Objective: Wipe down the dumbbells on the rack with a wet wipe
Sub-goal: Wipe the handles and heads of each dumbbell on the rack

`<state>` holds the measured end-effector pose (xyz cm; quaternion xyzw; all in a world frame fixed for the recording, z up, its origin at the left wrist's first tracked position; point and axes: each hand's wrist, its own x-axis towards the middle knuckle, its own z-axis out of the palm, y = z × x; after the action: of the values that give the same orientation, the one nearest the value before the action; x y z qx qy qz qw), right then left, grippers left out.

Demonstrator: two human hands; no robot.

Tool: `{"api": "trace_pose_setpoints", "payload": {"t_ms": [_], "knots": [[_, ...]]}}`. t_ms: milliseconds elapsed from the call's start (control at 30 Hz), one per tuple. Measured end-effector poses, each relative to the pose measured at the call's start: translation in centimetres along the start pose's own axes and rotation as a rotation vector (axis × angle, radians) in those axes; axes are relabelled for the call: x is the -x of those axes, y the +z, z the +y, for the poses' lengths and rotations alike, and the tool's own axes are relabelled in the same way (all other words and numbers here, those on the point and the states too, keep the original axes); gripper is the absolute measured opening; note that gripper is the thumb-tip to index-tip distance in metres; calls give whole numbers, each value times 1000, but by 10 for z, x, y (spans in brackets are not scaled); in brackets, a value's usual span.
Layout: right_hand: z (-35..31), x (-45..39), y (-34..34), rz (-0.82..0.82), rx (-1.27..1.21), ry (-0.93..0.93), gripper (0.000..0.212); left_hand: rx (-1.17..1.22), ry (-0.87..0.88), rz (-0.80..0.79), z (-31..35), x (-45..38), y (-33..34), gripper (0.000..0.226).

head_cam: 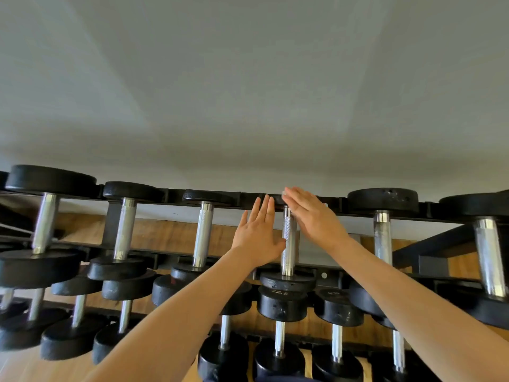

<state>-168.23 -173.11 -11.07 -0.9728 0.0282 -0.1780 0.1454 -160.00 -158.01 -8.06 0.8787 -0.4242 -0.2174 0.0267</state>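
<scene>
A black dumbbell with a chrome handle (pixel 288 244) lies in the middle of the top row of the rack (pixel 170 194). My left hand (pixel 257 238) is to the left of the handle, its straight fingers touching the dumbbell's far head (pixel 277 200). My right hand (pixel 314 216) lies flat over the right side of that head. A small bit of white wet wipe (pixel 283 192) shows under its fingertips; the rest of the wipe is hidden beneath the hand.
More black dumbbells fill the top row on both sides, such as one to the left (pixel 202 232) and one to the right (pixel 382 232). A lower row (pixel 281 301) sits nearer to me. A pale wall (pixel 248 92) rises behind the rack, with wooden floor (pixel 170 232) below.
</scene>
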Motion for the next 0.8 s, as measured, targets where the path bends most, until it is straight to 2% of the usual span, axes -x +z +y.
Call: {"api": "trace_pose_setpoints", "payload": {"t_ms": [67,133,300,400,467,567,633,700,800], "knots": [[-1,9,-1,34,-70,109,55,14,0,1,3,-1,2,91],[-8,8,2,19,-72,138,56,36,-6,3,3,-2,5,93],[-18,-25,11,-76,59,-77,57,53,-22,9,-5,-4,8,94],[-13,-27,5,-112,36,-92,55,49,-16,9,-5,-3,7,95],[-6,-15,-1,-66,-29,-11,53,47,-12,6,-4,-3,6,95],[1,6,-4,11,-230,259,47,49,-9,-3,-5,-2,4,96],[2,9,-5,32,-288,358,46,54,-4,-9,-6,-2,4,97],[-5,1,-8,45,-257,327,47,50,-5,-12,-7,0,5,96],[-22,-20,-7,43,-145,113,51,-18,-35,-1,-4,2,7,88]]}}
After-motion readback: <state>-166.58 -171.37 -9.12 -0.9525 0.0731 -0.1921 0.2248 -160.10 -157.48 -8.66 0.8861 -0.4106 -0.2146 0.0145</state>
